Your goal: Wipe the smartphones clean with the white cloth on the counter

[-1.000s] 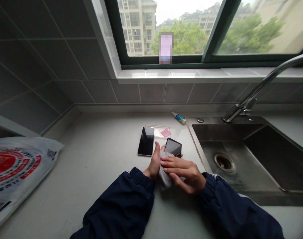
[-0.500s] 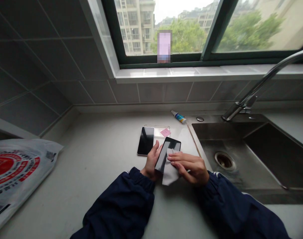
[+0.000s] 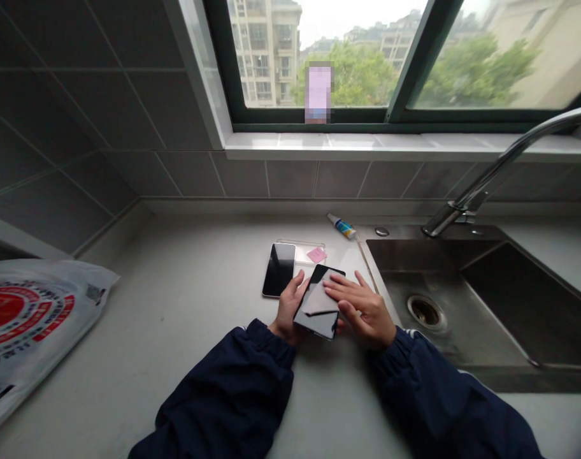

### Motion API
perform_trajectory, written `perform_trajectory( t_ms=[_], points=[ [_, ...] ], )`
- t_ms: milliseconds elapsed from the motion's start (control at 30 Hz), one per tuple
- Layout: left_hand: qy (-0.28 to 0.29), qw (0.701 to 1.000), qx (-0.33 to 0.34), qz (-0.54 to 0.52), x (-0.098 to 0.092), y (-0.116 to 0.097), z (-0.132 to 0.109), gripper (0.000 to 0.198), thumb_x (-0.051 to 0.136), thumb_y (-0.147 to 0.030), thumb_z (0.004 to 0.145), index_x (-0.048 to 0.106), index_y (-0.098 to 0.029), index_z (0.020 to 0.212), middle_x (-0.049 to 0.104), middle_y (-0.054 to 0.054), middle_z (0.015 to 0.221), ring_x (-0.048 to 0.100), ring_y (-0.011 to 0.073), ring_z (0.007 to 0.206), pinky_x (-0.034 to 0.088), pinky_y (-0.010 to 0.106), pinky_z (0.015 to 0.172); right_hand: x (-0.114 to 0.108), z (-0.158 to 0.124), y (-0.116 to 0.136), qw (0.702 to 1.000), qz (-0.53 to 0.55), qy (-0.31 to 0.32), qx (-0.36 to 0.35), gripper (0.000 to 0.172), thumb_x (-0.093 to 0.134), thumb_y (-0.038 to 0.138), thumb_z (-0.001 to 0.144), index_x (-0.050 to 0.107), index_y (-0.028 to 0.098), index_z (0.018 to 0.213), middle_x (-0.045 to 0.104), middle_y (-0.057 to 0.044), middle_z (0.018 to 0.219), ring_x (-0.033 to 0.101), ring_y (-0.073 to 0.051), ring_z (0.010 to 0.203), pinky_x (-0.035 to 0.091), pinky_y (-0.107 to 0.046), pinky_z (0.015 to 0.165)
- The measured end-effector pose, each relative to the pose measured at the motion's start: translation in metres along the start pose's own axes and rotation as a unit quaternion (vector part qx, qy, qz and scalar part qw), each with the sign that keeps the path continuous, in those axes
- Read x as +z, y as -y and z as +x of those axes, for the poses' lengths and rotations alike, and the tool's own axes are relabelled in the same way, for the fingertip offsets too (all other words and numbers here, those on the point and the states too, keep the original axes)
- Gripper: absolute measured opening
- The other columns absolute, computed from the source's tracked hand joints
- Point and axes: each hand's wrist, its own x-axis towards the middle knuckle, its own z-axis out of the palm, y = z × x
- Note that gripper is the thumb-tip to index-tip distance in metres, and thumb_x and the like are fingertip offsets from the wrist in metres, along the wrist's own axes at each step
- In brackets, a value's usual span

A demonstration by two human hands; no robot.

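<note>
We steady the black phone (image 3: 318,327) over the counter (image 3: 199,287) with our left hand (image 3: 288,308) curled round its edge, our right hand (image 3: 362,311) spread beside the grey cloth (image 3: 320,295), keeping pressure light and even

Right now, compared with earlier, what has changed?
The black glass smartphone has swung from tilted to nearly flat in the left hand, and the grey cloth now lies on its screen. The right hand has let go, fingers spread. The second black phone and blue-and-white tube stayed put.
</note>
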Motion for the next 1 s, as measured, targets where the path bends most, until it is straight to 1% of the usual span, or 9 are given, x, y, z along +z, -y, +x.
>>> perform_trajectory(
  t_ms=[133, 233, 333, 433, 533, 633, 733, 833, 1000],
  points=[
    [-0.004, 0.999, 0.043, -0.008, 0.003, -0.001, 0.001, 0.058, 0.042, -0.049, 0.099, 0.064, -0.009, 0.134, 0.076, 0.014, 0.101, 0.073, 0.03, 0.098, 0.058, 0.039, 0.087, -0.005, 0.001, 0.015, 0.988, 0.09, 0.021, -0.128, 0.034, 0.051, 0.036, 0.103, 0.072, 0.027, 0.129, 0.078, -0.008, 0.122, 0.066, -0.027, 0.128, 0.029, -0.053, 0.125],
    [0.001, 0.999, 0.044, -0.015, 0.001, 0.0, 0.002, 0.056, 0.043, -0.049, 0.099, 0.067, -0.009, 0.132, 0.076, 0.014, 0.102, 0.072, 0.0304, 0.102, 0.057, 0.039, 0.09, -0.005, 0.001, 0.019, 0.983, 0.098, 0.029, -0.151, 0.037, 0.051, 0.04, 0.103, 0.071, 0.026, 0.132, 0.078, -0.009, 0.121, 0.067, -0.027, 0.126, 0.03, -0.052, 0.125],
    [-0.008, 0.998, 0.046, -0.04, -0.003, 0.001, 0.003, 0.061, 0.045, -0.053, 0.098, 0.063, -0.009, 0.135, 0.075, 0.016, 0.102, 0.072, 0.0321, 0.098, 0.058, 0.045, 0.089, -0.002, 0.001, 0.013, 0.992, 0.06, -0.001, -0.109, 0.035, 0.049, 0.032, 0.104, 0.073, 0.026, 0.128, 0.077, -0.009, 0.123, 0.067, -0.027, 0.126, 0.035, -0.052, 0.123],
    [-0.002, 0.998, 0.028, -0.054, -0.004, -0.001, 0.002, 0.066, 0.045, -0.057, 0.097, 0.056, -0.011, 0.143, 0.073, 0.016, 0.105, 0.072, 0.0306, 0.09, 0.061, 0.049, 0.081, 0.001, 0.001, 0.001, 0.999, 0.01, -0.029, -0.014, 0.036, 0.046, 0.032, 0.106, 0.071, 0.027, 0.131, 0.074, -0.009, 0.131, 0.063, -0.028, 0.132, 0.039, -0.057, 0.119],
    [0.011, 0.998, 0.022, -0.051, -0.003, -0.002, 0.0, 0.066, 0.039, -0.057, 0.099, 0.052, -0.014, 0.146, 0.072, 0.017, 0.11, 0.071, 0.029, 0.086, 0.062, 0.05, 0.07, 0.003, 0.002, -0.007, 0.997, -0.016, -0.042, 0.055, 0.038, 0.044, 0.036, 0.107, 0.067, 0.028, 0.137, 0.067, -0.01, 0.141, 0.055, -0.03, 0.14, 0.038, -0.062, 0.118],
    [0.009, 0.998, 0.028, -0.05, -0.002, -0.002, -0.001, 0.067, 0.036, -0.058, 0.1, 0.053, -0.013, 0.146, 0.071, 0.018, 0.114, 0.071, 0.0287, 0.087, 0.062, 0.048, 0.068, 0.004, 0.002, -0.008, 0.996, -0.018, -0.039, 0.079, 0.039, 0.047, 0.038, 0.106, 0.065, 0.027, 0.139, 0.063, -0.011, 0.145, 0.051, -0.032, 0.143, 0.037, -0.065, 0.117],
    [-0.011, 0.998, 0.038, -0.041, 0.0, 0.0, -0.001, 0.07, 0.038, -0.062, 0.098, 0.053, -0.012, 0.146, 0.071, 0.019, 0.116, 0.072, 0.0302, 0.088, 0.061, 0.048, 0.072, 0.002, 0.001, -0.002, 0.999, 0.007, -0.015, 0.048, 0.036, 0.051, 0.037, 0.105, 0.068, 0.027, 0.135, 0.068, -0.011, 0.139, 0.055, -0.032, 0.14, 0.034, -0.066, 0.119],
    [-0.032, 0.997, 0.058, -0.047, 0.002, 0.001, 0.0, 0.071, 0.04, -0.061, 0.097, 0.053, -0.01, 0.144, 0.071, 0.019, 0.116, 0.072, 0.0324, 0.095, 0.059, 0.049, 0.085, -0.001, 0.001, 0.008, 0.998, 0.057, 0.001, -0.021, 0.032, 0.057, 0.033, 0.102, 0.072, 0.027, 0.129, 0.074, -0.01, 0.13, 0.061, -0.03, 0.134, 0.031, -0.06, 0.122],
    [-0.027, 0.996, 0.063, -0.06, 0.002, 0.002, 0.003, 0.067, 0.042, -0.058, 0.097, 0.058, -0.008, 0.139, 0.071, 0.018, 0.117, 0.071, 0.0323, 0.107, 0.052, 0.045, 0.101, -0.005, 0.003, 0.023, 0.988, 0.101, 0.026, -0.11, 0.033, 0.06, 0.025, 0.097, 0.072, 0.027, 0.127, 0.078, -0.007, 0.123, 0.065, -0.026, 0.129, 0.023, -0.05, 0.127]
  ],
)
